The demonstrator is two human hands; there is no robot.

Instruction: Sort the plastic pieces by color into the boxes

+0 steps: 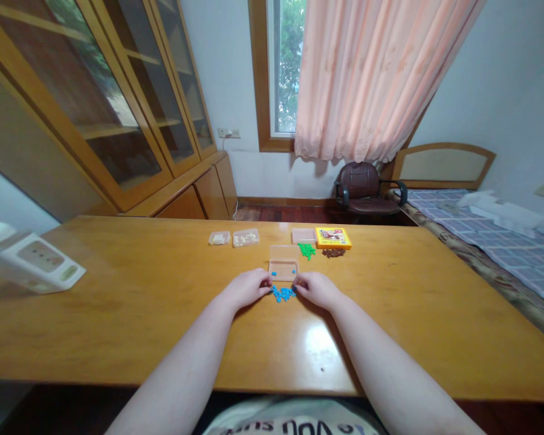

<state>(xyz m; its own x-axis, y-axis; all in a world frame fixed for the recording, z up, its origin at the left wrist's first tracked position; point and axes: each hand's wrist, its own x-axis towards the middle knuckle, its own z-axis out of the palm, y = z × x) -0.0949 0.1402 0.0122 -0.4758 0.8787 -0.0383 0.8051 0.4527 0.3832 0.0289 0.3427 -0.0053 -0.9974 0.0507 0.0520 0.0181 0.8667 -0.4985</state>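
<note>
A loose pile of small blue plastic pieces lies on the table between my hands. My left hand is at the pile's left edge, thumb and fingers pinched together at a blue piece. On the right edge, my right hand has its fingertips closed in the same way at another blue piece; the fingers partly cover both pieces. Just beyond the pile stands a small clear plastic box, its lid folded back. Inside it are a blue piece at the left and a smaller one at the right.
Farther back are a green pile, a brown pile, a clear container and a yellow box. Two clear containers, one with pale pieces, sit back left. A white appliance stands at the table's left.
</note>
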